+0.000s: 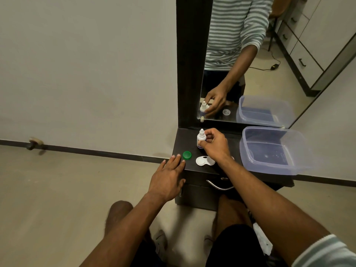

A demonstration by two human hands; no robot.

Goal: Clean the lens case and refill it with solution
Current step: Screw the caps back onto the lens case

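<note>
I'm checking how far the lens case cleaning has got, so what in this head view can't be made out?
- Lens case: its right well lies under the right hand and wrist, so whether it is capped or filled is hidden.
- Solution bottle: the label is too small to read, and the fingers cover its lower part.
- Plastic tub: whether it holds water is unclear through the translucent walls.

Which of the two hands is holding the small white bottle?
The right hand grips the bottle, upright on the dark cabinet. The left hand lies flat near the green cap, holding nothing.
</note>
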